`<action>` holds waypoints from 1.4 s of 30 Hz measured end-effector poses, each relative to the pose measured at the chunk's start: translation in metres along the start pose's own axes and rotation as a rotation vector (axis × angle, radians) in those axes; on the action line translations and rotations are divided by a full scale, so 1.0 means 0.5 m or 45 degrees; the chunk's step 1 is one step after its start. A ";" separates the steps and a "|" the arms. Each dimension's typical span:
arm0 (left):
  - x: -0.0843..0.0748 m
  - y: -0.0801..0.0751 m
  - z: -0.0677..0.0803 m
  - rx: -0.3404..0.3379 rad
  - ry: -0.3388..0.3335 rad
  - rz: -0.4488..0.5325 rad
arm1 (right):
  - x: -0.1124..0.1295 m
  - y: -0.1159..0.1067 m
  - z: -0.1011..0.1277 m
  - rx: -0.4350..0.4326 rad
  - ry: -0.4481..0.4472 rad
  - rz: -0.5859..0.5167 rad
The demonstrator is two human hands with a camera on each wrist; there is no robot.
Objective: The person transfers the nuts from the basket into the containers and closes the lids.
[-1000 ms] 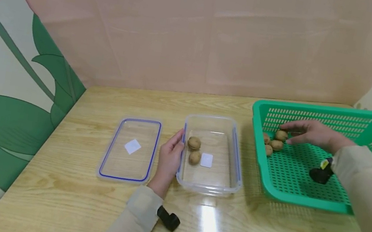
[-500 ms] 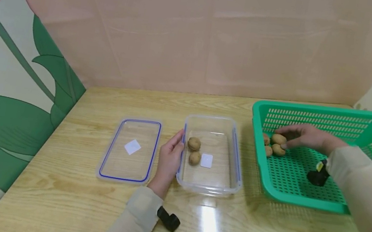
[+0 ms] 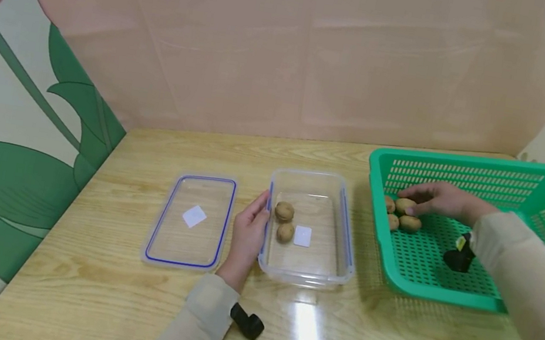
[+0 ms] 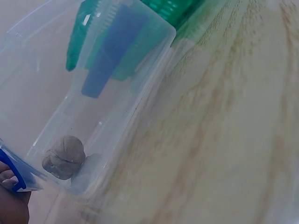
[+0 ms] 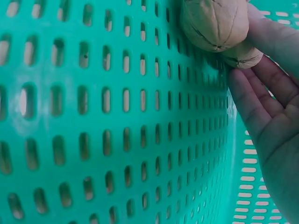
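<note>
My left hand rests along the left side of a clear plastic food container, its fingers fairly straight against the wall. Inside the container, two walnuts lie by the left wall, beside a white square label. My right hand reaches into a green basket and pinches a walnut between thumb and fingers at the left end. Another walnut lies just in front of that hand, and more walnuts sit against the basket's left wall.
A clear lid with a blue seal lies flat on the wooden table, left of my left hand. The basket's raised rim stands to the right of the container. A pink covering hangs behind the table.
My right hand has moved slightly left and closed around a walnut at the back of the group. The front walnut has shifted a little right and nearer. My left hand stays put.
</note>
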State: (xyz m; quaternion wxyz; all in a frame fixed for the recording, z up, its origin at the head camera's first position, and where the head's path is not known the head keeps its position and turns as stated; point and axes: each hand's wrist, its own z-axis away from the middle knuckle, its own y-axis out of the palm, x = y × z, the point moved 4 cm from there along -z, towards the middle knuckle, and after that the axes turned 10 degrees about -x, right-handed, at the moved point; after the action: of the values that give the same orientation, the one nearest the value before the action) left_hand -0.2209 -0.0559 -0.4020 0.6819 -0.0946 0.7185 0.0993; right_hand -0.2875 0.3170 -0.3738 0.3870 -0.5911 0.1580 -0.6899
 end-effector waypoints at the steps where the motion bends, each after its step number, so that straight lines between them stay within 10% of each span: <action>1: 0.000 0.000 0.000 0.001 -0.006 0.000 | 0.000 -0.001 0.000 -0.003 0.000 0.000; 42: -0.008 -0.002 0.006 0.011 -0.007 -0.013 | 0.080 -0.046 0.018 -0.249 -0.134 -0.216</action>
State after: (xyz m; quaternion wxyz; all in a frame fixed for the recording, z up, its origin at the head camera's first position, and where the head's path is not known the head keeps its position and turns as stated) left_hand -0.2178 -0.0559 -0.3982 0.6846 -0.0949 0.7167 0.0929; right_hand -0.2871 0.3054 -0.3285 0.2756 -0.6725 0.1534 -0.6695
